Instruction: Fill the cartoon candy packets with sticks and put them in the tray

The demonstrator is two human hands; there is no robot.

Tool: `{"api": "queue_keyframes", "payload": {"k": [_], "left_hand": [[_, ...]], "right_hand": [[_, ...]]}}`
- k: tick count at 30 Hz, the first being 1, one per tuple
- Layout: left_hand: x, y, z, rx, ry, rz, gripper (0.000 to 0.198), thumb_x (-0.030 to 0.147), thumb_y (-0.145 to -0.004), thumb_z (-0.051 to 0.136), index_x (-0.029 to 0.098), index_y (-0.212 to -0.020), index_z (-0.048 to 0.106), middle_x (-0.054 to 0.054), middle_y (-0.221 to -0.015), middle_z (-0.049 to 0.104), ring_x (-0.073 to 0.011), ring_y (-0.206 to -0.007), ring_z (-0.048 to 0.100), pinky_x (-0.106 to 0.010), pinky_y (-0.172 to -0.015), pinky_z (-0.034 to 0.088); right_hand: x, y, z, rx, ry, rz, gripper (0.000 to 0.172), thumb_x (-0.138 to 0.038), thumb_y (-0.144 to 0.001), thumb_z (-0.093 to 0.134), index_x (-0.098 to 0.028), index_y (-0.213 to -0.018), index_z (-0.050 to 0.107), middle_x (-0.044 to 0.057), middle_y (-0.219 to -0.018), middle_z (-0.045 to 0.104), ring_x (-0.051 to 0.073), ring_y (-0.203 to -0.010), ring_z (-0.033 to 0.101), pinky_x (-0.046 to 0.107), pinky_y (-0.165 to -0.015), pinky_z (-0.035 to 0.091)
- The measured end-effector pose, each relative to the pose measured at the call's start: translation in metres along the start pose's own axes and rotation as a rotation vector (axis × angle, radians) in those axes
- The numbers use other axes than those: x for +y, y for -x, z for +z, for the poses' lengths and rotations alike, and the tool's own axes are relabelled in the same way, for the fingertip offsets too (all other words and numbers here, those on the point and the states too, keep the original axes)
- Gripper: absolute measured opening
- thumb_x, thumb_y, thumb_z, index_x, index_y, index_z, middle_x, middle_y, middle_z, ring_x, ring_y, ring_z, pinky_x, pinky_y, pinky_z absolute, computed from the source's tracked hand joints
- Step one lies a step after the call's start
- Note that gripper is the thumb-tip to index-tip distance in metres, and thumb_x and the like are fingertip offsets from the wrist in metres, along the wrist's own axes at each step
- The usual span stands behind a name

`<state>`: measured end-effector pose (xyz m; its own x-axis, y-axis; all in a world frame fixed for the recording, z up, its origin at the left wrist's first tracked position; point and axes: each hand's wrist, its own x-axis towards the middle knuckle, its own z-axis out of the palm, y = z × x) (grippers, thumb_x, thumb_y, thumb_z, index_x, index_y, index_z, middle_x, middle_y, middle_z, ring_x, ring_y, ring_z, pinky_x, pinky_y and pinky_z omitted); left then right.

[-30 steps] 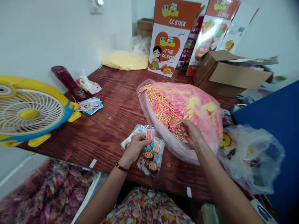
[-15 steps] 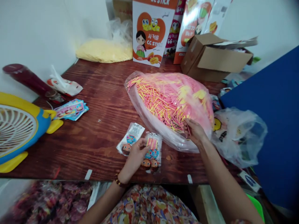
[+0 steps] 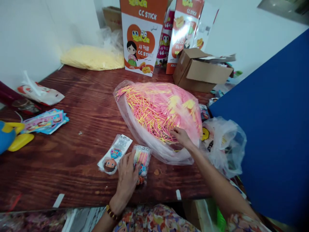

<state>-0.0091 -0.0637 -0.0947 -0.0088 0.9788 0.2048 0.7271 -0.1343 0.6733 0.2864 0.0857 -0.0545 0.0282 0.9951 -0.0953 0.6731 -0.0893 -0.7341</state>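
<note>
My left hand (image 3: 127, 175) lies over the table with fingers spread, on the left edge of a clear printed packet (image 3: 143, 158). Pink and yellow sticks show through that packet's upper part. Just left of the hand is a small stack of similar flat packets (image 3: 116, 153) with a cartoon face. A large clear plastic bag (image 3: 154, 154) lies on its side, mouth towards me, full of thin pink and yellow sticks (image 3: 149, 112). At the near right of the heap, my right hand (image 3: 182, 138) has its fingers pinched on sticks; the fingertips are partly hidden.
A brown wooden table (image 3: 89, 119) carries everything. Blue and pink sachets (image 3: 45, 120), a tissue pack (image 3: 41, 93) and part of a yellow-blue fan (image 3: 11, 137) are left. Behind stand printed boxes (image 3: 142, 38) and an open carton (image 3: 202, 71). A blue panel (image 3: 270, 129) bounds the right.
The view has shifted, so things appear further left. My left hand has spread out over the packet's edge. My right hand's fingers, earlier at the bag's edge with sticks, now reach into the heap.
</note>
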Motion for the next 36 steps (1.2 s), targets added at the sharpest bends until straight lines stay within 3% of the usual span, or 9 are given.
{"api": "queue_keyframes", "payload": {"k": [3,6,10,17,22,29,32,36], "left_hand": [[0.001,0.001,-0.001,0.024,-0.128,0.0,0.057,0.048,-0.095,0.051,0.021,-0.145,0.044,-0.015,-0.128,0.058,-0.0322,-0.117,0.054,-0.053,-0.102,0.041],[-0.001,0.004,-0.001,0.01,-0.214,0.003,0.059,0.048,-0.093,0.052,0.02,-0.144,0.044,-0.015,-0.13,0.059,-0.0339,-0.118,0.054,-0.054,-0.103,0.039],[-0.006,0.007,-0.002,0.003,-0.222,-0.035,0.053,0.045,-0.095,0.049,0.021,-0.142,0.045,-0.016,-0.131,0.06,-0.0339,-0.119,0.055,-0.054,-0.102,0.039],[-0.007,0.006,-0.008,-0.014,-0.142,-0.109,0.051,0.045,-0.094,0.049,0.022,-0.14,0.047,-0.015,-0.129,0.062,-0.0336,-0.12,0.055,-0.055,-0.101,0.04],[-0.015,0.0,-0.013,0.021,-0.112,-0.126,0.05,0.045,-0.093,0.049,0.022,-0.138,0.049,-0.013,-0.128,0.063,-0.0325,-0.12,0.057,-0.054,-0.104,0.04],[-0.034,-0.025,-0.047,0.034,-0.299,-0.263,0.045,0.042,-0.095,0.045,0.02,-0.132,0.054,-0.014,-0.126,0.062,-0.0333,-0.118,0.055,-0.054,-0.099,0.042],[-0.037,-0.041,-0.058,-0.022,-0.428,-0.309,0.045,0.042,-0.097,0.041,0.018,-0.133,0.055,-0.015,-0.131,0.058,-0.0352,-0.118,0.052,-0.055,-0.096,0.042],[-0.041,-0.059,-0.056,-0.047,-0.513,-0.35,0.05,0.044,-0.098,0.039,0.016,-0.137,0.053,-0.017,-0.135,0.055,-0.0373,-0.12,0.048,-0.055,-0.095,0.041]], "right_hand": [[0.0,-0.009,0.011,0.049,0.296,0.021,0.019,-0.035,-0.087,0.055,-0.018,-0.083,0.061,0.001,-0.077,0.062,0.015,-0.071,0.055,0.025,-0.064,0.037],[-0.011,-0.009,0.017,0.019,0.507,0.045,0.027,-0.04,-0.089,0.058,-0.014,-0.098,0.063,0.011,-0.098,0.067,0.021,-0.086,0.062,0.029,-0.072,0.042],[-0.033,-0.004,0.018,-0.036,0.619,0.066,0.034,-0.04,-0.089,0.06,-0.011,-0.109,0.061,0.017,-0.11,0.067,0.027,-0.103,0.063,0.033,-0.081,0.046],[-0.035,-0.006,0.027,0.077,0.599,0.148,0.047,-0.04,-0.087,0.061,-0.008,-0.12,0.055,0.021,-0.12,0.063,0.032,-0.112,0.062,0.039,-0.085,0.051],[-0.039,-0.008,0.034,-0.016,0.584,0.189,0.034,-0.027,-0.086,0.058,-0.01,-0.115,0.06,0.02,-0.112,0.068,0.031,-0.108,0.065,0.037,-0.083,0.052],[-0.027,-0.009,0.038,-0.019,0.369,0.128,0.024,-0.013,-0.088,0.047,-0.009,-0.105,0.064,0.025,-0.115,0.066,0.032,-0.11,0.062,0.039,-0.088,0.045],[-0.011,-0.012,0.03,-0.05,0.25,0.087,0.018,-0.021,-0.09,0.048,-0.013,-0.098,0.062,0.017,-0.096,0.07,0.026,-0.093,0.065,0.034,-0.081,0.046],[0.003,-0.011,0.021,-0.046,0.059,0.013,0.018,-0.027,-0.091,0.041,-0.019,-0.089,0.056,0.006,-0.085,0.068,0.019,-0.08,0.061,0.029,-0.076,0.047]]}}
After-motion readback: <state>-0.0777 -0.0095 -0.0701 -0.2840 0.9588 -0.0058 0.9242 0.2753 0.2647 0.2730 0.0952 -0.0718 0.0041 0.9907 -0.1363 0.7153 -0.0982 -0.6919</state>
